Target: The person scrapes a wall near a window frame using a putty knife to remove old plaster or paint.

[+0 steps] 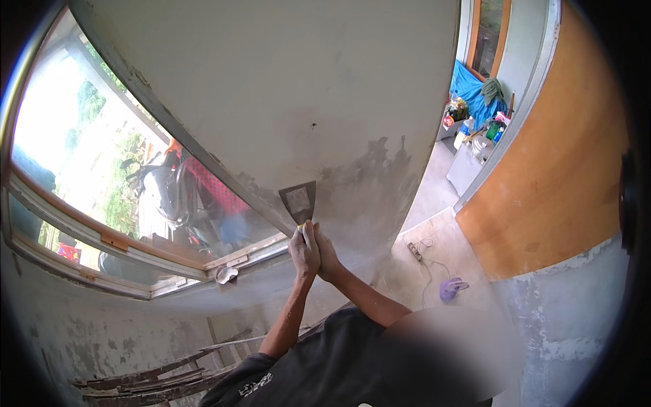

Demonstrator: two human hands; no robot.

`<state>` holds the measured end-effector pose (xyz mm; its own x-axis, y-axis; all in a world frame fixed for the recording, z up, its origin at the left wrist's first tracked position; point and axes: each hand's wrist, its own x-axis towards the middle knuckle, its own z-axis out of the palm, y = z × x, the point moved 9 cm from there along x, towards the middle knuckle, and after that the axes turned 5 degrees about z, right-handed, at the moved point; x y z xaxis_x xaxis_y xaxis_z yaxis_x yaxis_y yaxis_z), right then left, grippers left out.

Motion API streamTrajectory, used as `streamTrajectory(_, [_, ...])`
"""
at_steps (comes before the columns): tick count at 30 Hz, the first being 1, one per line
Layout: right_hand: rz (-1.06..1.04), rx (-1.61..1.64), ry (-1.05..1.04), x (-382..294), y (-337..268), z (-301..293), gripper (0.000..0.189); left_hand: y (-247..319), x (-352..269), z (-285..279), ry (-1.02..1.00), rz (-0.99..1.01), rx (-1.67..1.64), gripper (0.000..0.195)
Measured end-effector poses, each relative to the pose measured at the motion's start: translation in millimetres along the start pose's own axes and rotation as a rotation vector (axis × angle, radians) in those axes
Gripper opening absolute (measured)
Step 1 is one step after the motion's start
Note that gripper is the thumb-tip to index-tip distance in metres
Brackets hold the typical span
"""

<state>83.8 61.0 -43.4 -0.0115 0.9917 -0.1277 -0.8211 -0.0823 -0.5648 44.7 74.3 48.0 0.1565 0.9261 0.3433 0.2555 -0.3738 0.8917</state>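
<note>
Both of my hands are clasped together around the handle of a wide-bladed putty knife (pixel 299 199), its metal blade pointing away from me at the wall (pixel 325 91). My left hand (pixel 305 254) is on the left side of the grip and my right hand (pixel 326 252) presses against it from the right; they hide most of the handle. The blade lies at or near the lower part of the wall, where the pale surface has dark, patchy marks. A small dark hole shows farther up the wall.
A glazed window (pixel 122 168) with a wooden frame is at left, a crumpled white piece (pixel 227 275) on its sill. Wooden slats (pixel 147 381) lie lower left. At right are an orange panel (pixel 549 168), a doorway, a power strip (pixel 414 251) with a cord and a purple fan (pixel 450 289) on the floor.
</note>
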Motion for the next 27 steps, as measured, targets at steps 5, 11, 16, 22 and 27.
streamTrajectory(5, [0.037,-0.004,0.147,-5,14,-5,0.047,-39,-10,-2,0.007,-0.011,0.004,0.043])
streamTrajectory(11, [0.049,-0.015,0.153,-11,13,-8,0.048,-26,-14,-2,-0.010,-0.083,-0.036,0.044])
streamTrajectory(16, [0.052,-0.046,0.124,-3,14,-8,0.049,-36,-10,-4,0.019,-0.052,0.024,0.043])
streamTrajectory(22, [0.118,-0.082,0.152,-10,12,-8,0.051,-17,-10,-6,-0.011,-0.082,0.012,0.042])
streamTrajectory(27, [0.066,-0.130,0.162,-14,5,4,0.051,-29,-12,-10,0.039,-0.057,0.026,0.040])
